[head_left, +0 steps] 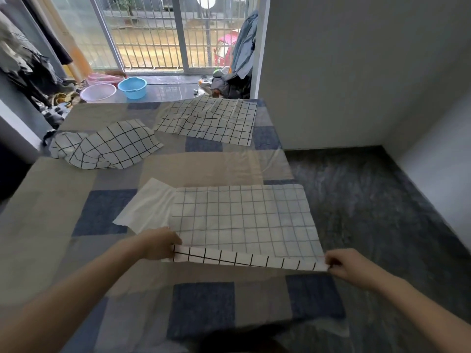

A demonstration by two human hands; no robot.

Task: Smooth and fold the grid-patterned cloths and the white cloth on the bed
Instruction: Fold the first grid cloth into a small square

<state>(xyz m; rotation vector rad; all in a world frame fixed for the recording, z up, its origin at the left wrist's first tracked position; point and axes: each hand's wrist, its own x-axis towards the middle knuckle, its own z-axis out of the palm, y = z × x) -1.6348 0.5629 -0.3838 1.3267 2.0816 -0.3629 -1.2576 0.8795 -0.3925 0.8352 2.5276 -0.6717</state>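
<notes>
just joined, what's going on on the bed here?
A person is folding cloths on the bed. Both hands pinch the near edge of the nearest grid cloth, left hand at its left corner, right hand at its right, with that edge turned up. A white cloth lies partly under it on the left. Two more grid cloths wait farther back: a rumpled one and a flatter, wrinkled one.
</notes>
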